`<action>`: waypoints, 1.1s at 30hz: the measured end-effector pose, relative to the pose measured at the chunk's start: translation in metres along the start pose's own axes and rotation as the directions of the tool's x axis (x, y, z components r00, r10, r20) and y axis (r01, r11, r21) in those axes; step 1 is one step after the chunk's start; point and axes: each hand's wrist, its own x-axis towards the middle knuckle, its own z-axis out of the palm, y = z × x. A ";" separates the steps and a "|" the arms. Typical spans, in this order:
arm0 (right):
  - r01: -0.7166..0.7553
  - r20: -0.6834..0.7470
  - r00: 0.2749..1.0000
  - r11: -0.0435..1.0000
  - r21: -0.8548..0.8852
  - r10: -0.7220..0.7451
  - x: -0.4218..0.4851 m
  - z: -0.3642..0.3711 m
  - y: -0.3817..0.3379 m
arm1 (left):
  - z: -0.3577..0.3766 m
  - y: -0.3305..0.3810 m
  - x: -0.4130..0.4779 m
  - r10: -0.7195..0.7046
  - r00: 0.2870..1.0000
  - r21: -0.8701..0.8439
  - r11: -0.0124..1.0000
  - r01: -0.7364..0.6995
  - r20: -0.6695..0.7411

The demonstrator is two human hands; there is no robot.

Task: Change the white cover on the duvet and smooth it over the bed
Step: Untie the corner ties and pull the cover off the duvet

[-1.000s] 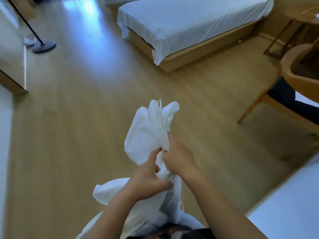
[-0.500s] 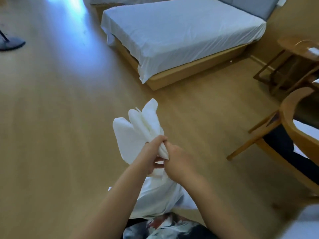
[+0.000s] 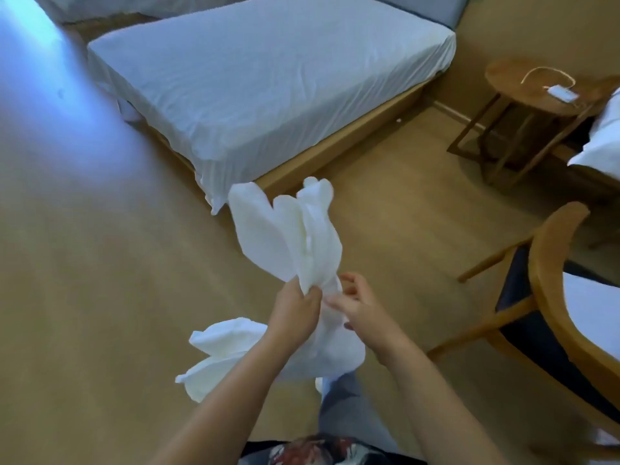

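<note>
A bunched white cover (image 3: 288, 236) stands up in folds in front of me, above the wooden floor. My left hand (image 3: 295, 308) grips the gathered cloth at its narrow part. My right hand (image 3: 359, 305) is beside it, fingers spread and loosely curled, touching the cloth without clasping it. More of the cover hangs below my arms, with a lobe (image 3: 221, 350) sticking out to the left. The bed (image 3: 261, 78), with a white sheet on a wooden base, lies ahead at the upper middle.
A wooden armchair (image 3: 550, 297) with a dark seat stands at the right. Behind it is a round wooden side table (image 3: 523, 85) carrying a white charger and cable. White bedding (image 3: 600, 146) shows at the right edge. Open wooden floor spreads to the left.
The view has swung right and the bed is closer. My right hand has let go of the bunched cloth and opened; my left hand still grips it, and the folds have risen.
</note>
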 end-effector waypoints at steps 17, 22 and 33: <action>0.180 -0.060 0.981 0.982 -0.049 -0.183 0.333 -0.168 -0.196 | 0.069 0.197 0.329 0.136 0.989 -0.054 0.989 -0.139 -0.057; 0.156 -0.100 0.984 0.985 0.073 -0.148 0.430 -0.207 -0.233 | 0.088 0.238 0.436 0.162 0.986 -0.177 0.970 -0.166 -0.040; 0.279 -0.308 0.928 0.940 0.196 -0.211 0.633 -0.332 -0.396 | 0.102 0.387 0.686 0.328 0.942 -0.114 0.941 -0.320 0.066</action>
